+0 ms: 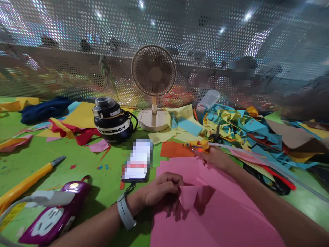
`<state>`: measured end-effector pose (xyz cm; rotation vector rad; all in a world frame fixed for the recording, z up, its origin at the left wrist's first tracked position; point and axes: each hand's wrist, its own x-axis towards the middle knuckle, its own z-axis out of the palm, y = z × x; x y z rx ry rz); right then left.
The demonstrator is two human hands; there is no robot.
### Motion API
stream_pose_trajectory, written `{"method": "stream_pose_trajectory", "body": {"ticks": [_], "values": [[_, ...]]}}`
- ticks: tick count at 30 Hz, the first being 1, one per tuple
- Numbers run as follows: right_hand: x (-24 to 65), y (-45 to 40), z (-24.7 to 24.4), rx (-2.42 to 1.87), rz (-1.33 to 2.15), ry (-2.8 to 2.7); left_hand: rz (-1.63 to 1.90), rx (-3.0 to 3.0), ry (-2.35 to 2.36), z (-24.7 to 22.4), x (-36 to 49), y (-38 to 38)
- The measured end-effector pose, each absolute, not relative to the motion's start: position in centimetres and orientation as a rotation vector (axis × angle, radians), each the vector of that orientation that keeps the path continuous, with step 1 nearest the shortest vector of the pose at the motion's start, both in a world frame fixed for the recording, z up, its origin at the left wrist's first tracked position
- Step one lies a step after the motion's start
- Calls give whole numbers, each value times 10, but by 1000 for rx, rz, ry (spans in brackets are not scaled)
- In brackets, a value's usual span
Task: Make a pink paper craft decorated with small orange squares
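Note:
My left hand [167,188], wearing a pale wrist strap, pinches a small folded piece of pink paper [189,195] over a stack of pink sheets [228,219]. The piece casts a shadow on the top sheet. Farther out, my right hand [214,157] has its fingers closed around a small yellow hot glue gun [196,145] with a red light showing. A long translucent glue stick [269,168] appears to run from its back toward the right edge. Beneath the gun lies an orange sheet [173,150]. My right palm and grip are partly hidden.
A phone [137,159], a black bottle [111,121] and a fan [154,70] stand or lie ahead. On the left are a purple power strip [58,212] and a yellow-handled tool [31,181]. Paper scraps [236,123], scissors [217,136] and a clear cup [209,99] crowd the right.

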<state>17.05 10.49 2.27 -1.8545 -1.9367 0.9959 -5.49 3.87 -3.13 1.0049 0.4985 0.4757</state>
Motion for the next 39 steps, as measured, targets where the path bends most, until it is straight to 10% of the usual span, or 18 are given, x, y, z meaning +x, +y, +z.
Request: {"method": "stream_pose_trajectory", "body": {"ticks": [39], "values": [[172,125,9,-1673,1046,-1965,534,934,412,-32,-53,42]]}}
